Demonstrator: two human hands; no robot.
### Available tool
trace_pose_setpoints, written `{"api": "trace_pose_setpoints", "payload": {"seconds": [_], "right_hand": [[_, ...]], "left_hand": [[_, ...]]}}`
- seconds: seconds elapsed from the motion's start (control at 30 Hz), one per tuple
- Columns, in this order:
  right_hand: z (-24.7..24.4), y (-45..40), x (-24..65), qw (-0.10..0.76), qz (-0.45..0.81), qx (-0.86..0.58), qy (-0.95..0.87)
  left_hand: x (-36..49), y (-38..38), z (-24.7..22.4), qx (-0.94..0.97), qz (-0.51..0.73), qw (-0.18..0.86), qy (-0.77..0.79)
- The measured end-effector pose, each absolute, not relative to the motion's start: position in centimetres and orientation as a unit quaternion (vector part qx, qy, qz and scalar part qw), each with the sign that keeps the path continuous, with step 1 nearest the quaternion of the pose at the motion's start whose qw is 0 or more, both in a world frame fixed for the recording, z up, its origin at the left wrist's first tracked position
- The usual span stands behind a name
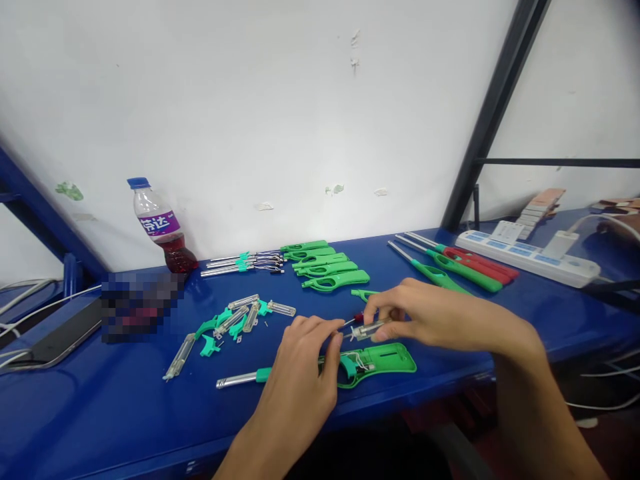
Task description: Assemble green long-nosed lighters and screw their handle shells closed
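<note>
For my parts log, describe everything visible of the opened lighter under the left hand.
The opened lighter lies on the blue table, its silver, metal-looking tube pointing left from a teal collar. Its green, plastic-looking shell lies open at the right, showing white wires and a teal piece. The left hand's grip covers its middle, seemingly touching it.

Left hand (pixel 306 363) palm down, right hand (pixel 413 313) pinching — wrist (pixel 520 341) bent.

Small assembly workshop, I'd say: blue bench (pixel 120 407) before me, opened lighter (pixel 393 361), row of green shells (pixel 343 279), loose clear tanks (pixel 181 357), metal tubes (pixel 220 272), power strip (pixel 530 258), scuffed white wall (pixel 275 133) behind.
</note>
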State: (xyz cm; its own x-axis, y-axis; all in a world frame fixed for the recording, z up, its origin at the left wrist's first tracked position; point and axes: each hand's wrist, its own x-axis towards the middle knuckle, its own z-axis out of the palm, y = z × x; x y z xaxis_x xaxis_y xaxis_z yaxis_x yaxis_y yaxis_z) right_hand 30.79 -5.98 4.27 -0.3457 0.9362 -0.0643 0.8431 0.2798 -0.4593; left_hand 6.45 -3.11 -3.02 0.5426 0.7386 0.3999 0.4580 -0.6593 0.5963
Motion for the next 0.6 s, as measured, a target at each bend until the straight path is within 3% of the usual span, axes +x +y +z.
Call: {"api": "trace_pose_setpoints", "payload": {"seconds": [0.13,0.3,0.6], "right_hand": [[2.9,-6.9,31.0,0.108,0.178,-0.560,-0.802],[0.1,-8.8,31.6,0.187,0.157,-0.552,-0.797],[-4.3,-9.6,31.2,0.303,0.129,-0.537,-0.777]], "left_hand": [[5.5,-4.2,-2.4,0.874,0.222,0.173,0.396],[5.8,-5.3,-2.1,0.890,0.122,0.131,0.419],[6.0,-5.3,-2.0,0.900,0.116,0.109,0.406]]}}
